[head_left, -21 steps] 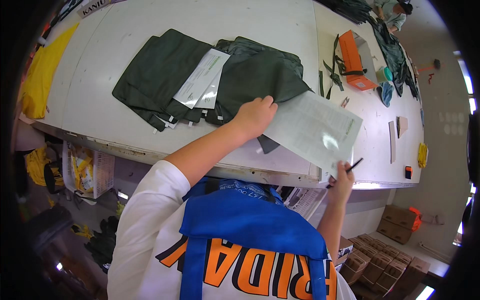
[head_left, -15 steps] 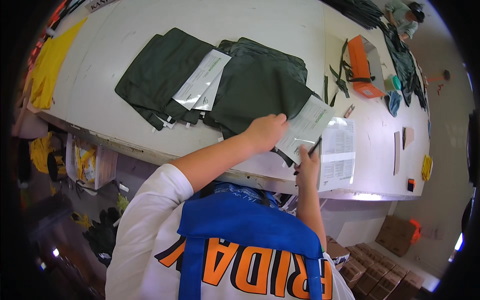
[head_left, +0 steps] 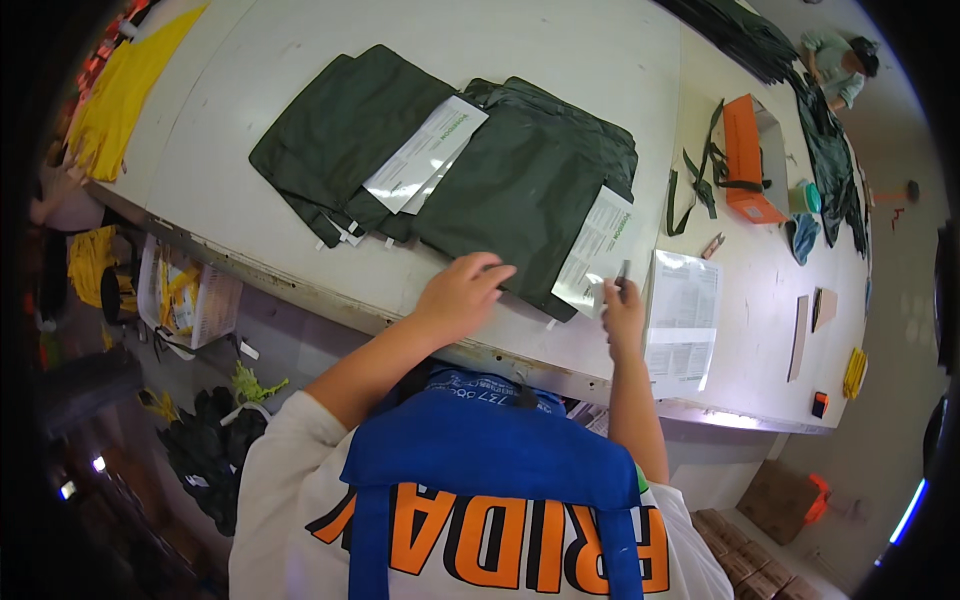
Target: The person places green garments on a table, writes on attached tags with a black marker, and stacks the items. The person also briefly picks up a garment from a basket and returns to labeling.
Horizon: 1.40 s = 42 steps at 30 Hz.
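Note:
A pile of dark green folded fabric pieces point(head_left: 530, 190) lies on the table before me. A glossy white printed card point(head_left: 597, 255) rests along its right side. My left hand point(head_left: 462, 297) is open, fingers stretched at the pile's near edge; I cannot tell whether they touch it. Beside the card's lower right corner, my right hand point(head_left: 624, 318) is closed round a slim dark tool with a grey tip point(head_left: 625, 272), whose exact kind is unclear. To the left lies a second dark green pile point(head_left: 350, 130), with overlapping white cards point(head_left: 425, 155) on its right side.
A stack of printed sheets point(head_left: 683, 320) lies right of my right hand. Farther right are an orange open box point(head_left: 750, 160), dark straps point(head_left: 700, 175) and cardboard strips point(head_left: 800, 338). Yellow fabric point(head_left: 125, 95) covers the far left, near another person's hand point(head_left: 65, 185). Another person point(head_left: 840, 70) is at the far right.
My left hand has left the fabric beside the card and moved left to the near edge. The top piece and card now lie flatter. My right hand still grips the tool.

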Available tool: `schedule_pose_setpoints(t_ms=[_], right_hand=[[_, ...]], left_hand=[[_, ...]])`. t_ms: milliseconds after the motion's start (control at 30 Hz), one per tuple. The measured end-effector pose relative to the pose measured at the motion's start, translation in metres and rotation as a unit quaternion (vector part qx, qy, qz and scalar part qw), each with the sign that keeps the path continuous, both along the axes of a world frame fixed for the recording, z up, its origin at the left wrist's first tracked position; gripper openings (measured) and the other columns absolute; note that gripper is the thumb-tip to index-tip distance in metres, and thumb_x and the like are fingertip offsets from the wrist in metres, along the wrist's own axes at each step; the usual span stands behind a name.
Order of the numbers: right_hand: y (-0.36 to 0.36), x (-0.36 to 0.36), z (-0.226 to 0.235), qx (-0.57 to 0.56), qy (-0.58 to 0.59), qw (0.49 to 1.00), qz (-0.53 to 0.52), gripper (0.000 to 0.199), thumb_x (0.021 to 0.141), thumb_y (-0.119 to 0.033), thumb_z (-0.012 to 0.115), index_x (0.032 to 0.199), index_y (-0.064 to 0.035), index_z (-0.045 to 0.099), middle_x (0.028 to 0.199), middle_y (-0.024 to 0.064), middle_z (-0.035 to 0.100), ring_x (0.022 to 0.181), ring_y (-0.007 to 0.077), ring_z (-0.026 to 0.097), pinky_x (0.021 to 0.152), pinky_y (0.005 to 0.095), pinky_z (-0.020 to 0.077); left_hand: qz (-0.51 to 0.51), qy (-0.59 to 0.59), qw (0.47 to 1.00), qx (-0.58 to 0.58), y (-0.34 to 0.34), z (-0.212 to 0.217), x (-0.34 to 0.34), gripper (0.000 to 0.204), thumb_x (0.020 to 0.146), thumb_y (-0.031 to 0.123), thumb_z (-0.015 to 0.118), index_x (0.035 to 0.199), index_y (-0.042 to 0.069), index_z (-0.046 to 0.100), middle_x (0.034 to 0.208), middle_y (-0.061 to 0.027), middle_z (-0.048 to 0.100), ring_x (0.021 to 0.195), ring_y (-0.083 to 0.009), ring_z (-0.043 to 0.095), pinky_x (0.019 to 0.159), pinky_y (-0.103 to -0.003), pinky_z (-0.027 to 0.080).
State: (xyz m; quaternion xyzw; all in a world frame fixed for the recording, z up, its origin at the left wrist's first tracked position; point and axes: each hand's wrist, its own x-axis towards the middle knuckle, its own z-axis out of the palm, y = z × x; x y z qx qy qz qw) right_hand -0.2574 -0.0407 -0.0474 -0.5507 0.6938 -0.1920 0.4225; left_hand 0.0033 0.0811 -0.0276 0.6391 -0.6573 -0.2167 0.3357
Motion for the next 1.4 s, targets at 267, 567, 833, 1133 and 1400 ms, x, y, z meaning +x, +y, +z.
schedule_pose_setpoints(t_ms=[267, 567, 833, 1133, 1400], right_hand=[[0.059, -0.205, -0.046, -0.073, 0.387, 0.865, -0.311, 0.068, 0.072, -0.042, 0.079, 0.106, 0.0111, 0.055, 0.099, 0.0243, 0.061, 0.096, 0.0384, 0.058, 0.085, 0.0430, 0.0463], [0.087, -0.241, -0.096, -0.165, 0.010, 0.882, -0.442, 0.033, 0.079, -0.024, 0.075, 0.083, 0.0051, 0.060, 0.072, 0.0094, 0.060, 0.059, 0.0145, 0.048, 0.057, 0.0303, 0.0416], [0.092, -0.210, -0.015, -0.189, 0.257, 0.888, -0.331, 0.023, 0.086, -0.015, 0.063, 0.100, 0.0025, 0.062, 0.088, 0.0152, 0.067, 0.079, 0.0308, 0.065, 0.073, 0.0377, 0.0495], [0.066, -0.212, 0.088, -0.252, 0.185, 0.895, -0.319, 0.019, 0.092, -0.016, 0.058, 0.092, 0.0024, 0.057, 0.084, 0.0094, 0.060, 0.075, 0.0184, 0.054, 0.068, 0.0320, 0.0447], [0.094, -0.196, 0.224, -0.333, 0.057, 0.903, -0.264, 0.016, 0.095, -0.015, 0.055, 0.101, 0.0004, 0.056, 0.088, 0.0014, 0.057, 0.076, 0.0087, 0.050, 0.069, 0.0238, 0.0424]], left_hand=[[-0.084, -0.150, 0.985, -0.028, -0.035, 0.012, -0.017, 0.059, 0.074, 0.012, 0.071, 0.129, 0.015, 0.051, 0.132, -0.0115, 0.046, 0.116, -0.0345, 0.049, 0.098, -0.045, 0.040], [-0.189, -0.097, 0.977, 0.018, -0.087, 0.040, -0.009, 0.042, 0.082, 0.001, 0.051, 0.122, 0.012, 0.059, 0.115, -0.0144, 0.064, 0.103, -0.0294, 0.062, 0.086, -0.037, 0.051], [0.110, -0.089, 0.917, -0.373, -0.109, 0.182, 0.139, 0.038, 0.086, -0.006, 0.050, 0.122, 0.001, 0.057, 0.114, -0.0164, 0.063, 0.099, -0.0233, 0.063, 0.089, -0.031, 0.047], [-0.036, -0.312, 0.913, -0.263, -0.021, 0.097, 0.196, 0.033, 0.084, 0.001, 0.053, 0.115, 0.010, 0.061, 0.122, -0.0091, 0.061, 0.115, -0.0290, 0.056, 0.100, -0.040, 0.042], [-0.139, -0.112, 0.983, 0.040, -0.054, 0.025, 0.073, 0.059, 0.075, 0.012, 0.069, 0.131, 0.010, 0.049, 0.141, -0.0149, 0.041, 0.127, -0.0330, 0.043, 0.104, -0.040, 0.037]])
